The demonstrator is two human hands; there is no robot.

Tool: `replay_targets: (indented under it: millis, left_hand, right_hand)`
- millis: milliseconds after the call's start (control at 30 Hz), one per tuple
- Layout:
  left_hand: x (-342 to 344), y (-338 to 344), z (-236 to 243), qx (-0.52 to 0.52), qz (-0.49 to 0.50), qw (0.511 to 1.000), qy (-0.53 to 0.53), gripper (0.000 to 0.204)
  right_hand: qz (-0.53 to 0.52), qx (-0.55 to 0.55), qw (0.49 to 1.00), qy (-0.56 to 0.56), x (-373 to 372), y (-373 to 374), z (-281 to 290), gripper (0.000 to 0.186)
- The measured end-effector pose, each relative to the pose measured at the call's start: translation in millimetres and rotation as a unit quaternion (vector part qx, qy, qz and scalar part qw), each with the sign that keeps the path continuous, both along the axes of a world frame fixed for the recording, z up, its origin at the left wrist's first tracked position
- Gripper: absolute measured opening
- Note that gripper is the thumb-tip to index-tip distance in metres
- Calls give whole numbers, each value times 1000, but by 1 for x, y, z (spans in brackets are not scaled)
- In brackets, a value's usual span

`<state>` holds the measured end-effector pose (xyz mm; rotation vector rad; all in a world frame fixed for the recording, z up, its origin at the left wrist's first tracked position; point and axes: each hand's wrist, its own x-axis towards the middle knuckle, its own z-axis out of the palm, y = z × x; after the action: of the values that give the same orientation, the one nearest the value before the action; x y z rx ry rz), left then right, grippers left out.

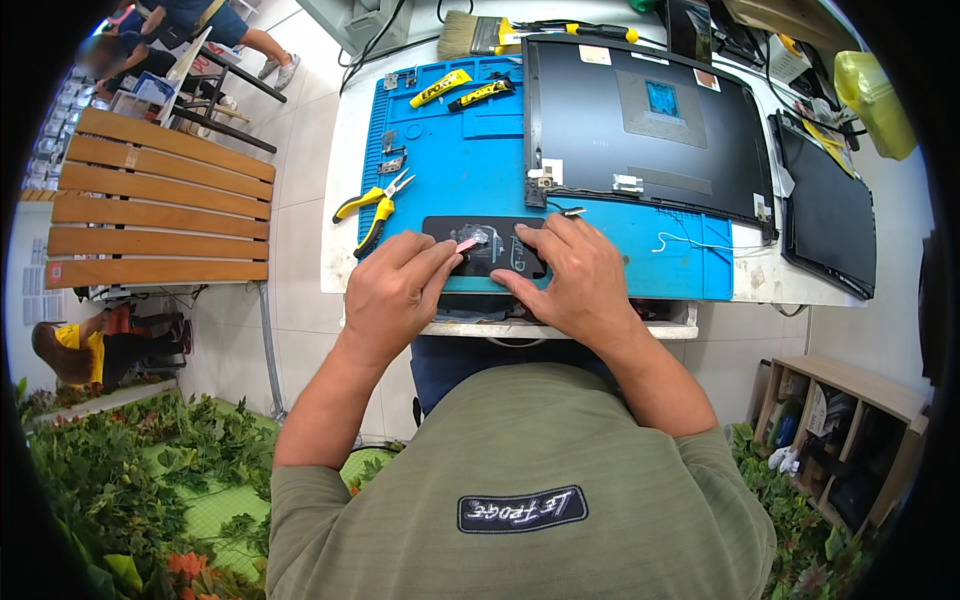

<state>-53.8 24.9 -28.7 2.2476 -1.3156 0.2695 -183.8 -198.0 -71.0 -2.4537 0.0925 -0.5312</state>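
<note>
A flat black plate lies near the front edge of a blue work mat, with a smear of pale, shiny paste on it. Between thumb and fingers, my left hand pinches a small pink stick whose tip touches the paste. My right hand grips the plate's right end, thumb and fingertips pressed on it. Yellow-handled pliers lie left of the plate. Farther back on the mat are a yellow tube and a black tube. A dark laptop lid rests behind my right hand.
Small metal hinges sit along the mat's left side. A wide brush and a screwdriver lie at the back. Dark panels lean at the table's right end. A slatted wooden bench stands left, with people beyond it.
</note>
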Motion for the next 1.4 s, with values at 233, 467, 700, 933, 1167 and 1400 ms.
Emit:
replay_targets:
  millis: [233, 467, 700, 933, 1167, 1400]
  left_hand:
    - [-3, 4, -5, -13, -2, 1000, 18, 13]
    - [0, 2, 2, -2, -8, 1000, 25, 14]
    - [2, -3, 1, -8, -19, 1000, 5, 14]
    - [4, 0, -2, 5, -25, 1000, 12, 16]
    - [6, 0, 5, 18, -25, 999, 17, 17]
    - [7, 2, 6, 13, -28, 999, 31, 17]
  right_hand:
    - [0, 0, 1000, -2, 0, 0, -1, 53]
    - [-4, 2, 1000, 7, 1, 0, 2, 52]
    - [-8, 0, 1000, 4, 1, 1, 1, 52]
    - [-10, -1, 1000, 1, 1, 2, 2, 51]
    - [-12, -4, 1000, -9, 1, 2, 2, 50]
    - [-9, 0, 1000, 0, 2, 2, 2, 50]
